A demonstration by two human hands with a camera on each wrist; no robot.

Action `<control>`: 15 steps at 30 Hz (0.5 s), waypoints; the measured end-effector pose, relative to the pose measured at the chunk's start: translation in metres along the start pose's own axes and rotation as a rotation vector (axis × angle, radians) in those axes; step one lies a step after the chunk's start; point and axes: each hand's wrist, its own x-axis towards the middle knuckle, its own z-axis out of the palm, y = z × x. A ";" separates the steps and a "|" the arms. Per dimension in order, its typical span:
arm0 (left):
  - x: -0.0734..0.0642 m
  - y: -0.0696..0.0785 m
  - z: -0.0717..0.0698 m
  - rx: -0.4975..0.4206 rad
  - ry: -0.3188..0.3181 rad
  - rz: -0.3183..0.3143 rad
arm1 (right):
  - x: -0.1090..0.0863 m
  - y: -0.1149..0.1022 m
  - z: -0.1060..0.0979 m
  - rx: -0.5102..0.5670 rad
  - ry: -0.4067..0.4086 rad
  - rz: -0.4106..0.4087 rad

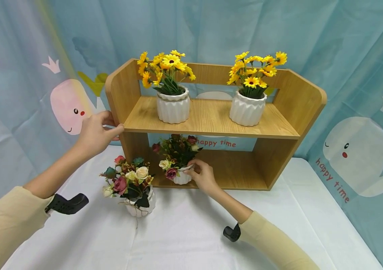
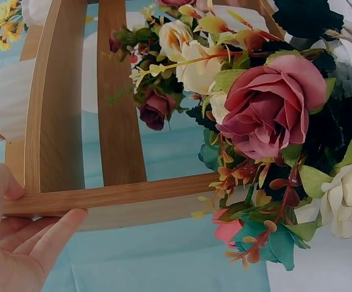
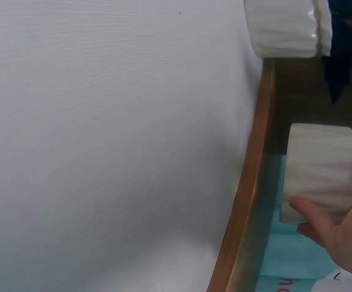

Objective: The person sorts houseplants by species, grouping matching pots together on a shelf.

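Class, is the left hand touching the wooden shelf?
Touching. In the left wrist view, the left hand grips the side edge of the wooden shelf.

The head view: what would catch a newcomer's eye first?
Probably the two pots of yellow flowers, standing on the upper shelf of the wooden rack. Lower down, the right hand grips a white rose pot at the lower shelf, while the left hand holds the rack's left side.
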 end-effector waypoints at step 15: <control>-0.001 0.001 -0.001 0.008 0.006 0.004 | 0.016 -0.001 0.021 -0.025 0.007 -0.022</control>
